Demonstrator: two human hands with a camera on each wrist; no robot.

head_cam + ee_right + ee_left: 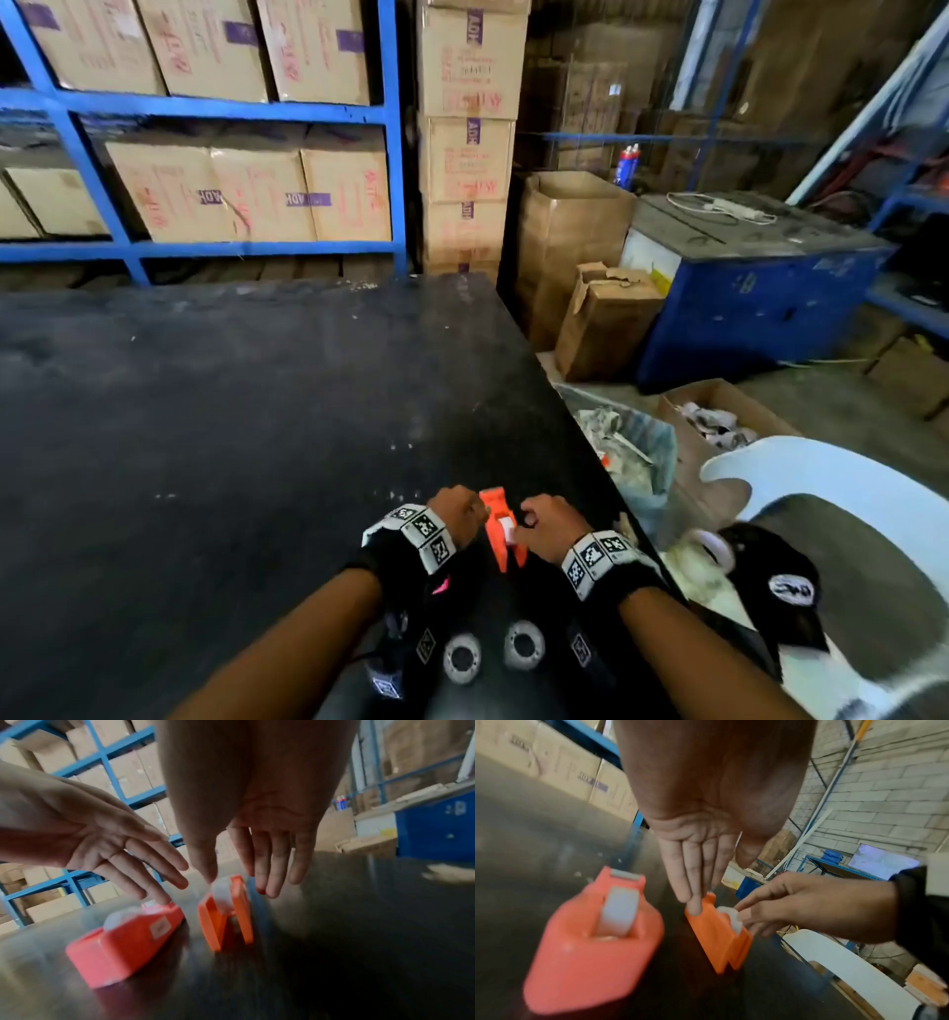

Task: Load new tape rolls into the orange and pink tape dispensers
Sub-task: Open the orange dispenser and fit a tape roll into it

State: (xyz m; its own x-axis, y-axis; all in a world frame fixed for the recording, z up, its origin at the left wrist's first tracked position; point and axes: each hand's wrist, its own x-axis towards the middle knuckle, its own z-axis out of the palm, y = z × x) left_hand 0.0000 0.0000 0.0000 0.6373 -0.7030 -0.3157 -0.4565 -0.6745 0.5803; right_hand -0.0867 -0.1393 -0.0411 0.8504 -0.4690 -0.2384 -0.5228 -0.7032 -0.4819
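The orange tape dispenser [500,532] stands near the front right of the black table [231,411], with a white tape roll [731,915] in its slot. My left hand [693,899] has straight fingers, and one fingertip touches the dispenser's front end. My right hand [239,884] reaches in from the right, fingers straight. Its thumb tip rests on the roll and its fingers lie along the dispenser's outer wall. The pink dispenser [590,943] sits just left of the orange one with a tape roll [618,912] seated in it. In the head view only a sliver of the pink dispenser [440,586] shows under my left wrist.
The table's right edge runs close to my right hand. Beyond it stand a white plastic chair [821,478] with a black cap [780,591] and a tape roll [711,550], a waste bag [631,452] and open cartons. Blue shelving [215,108] with boxes is behind the table.
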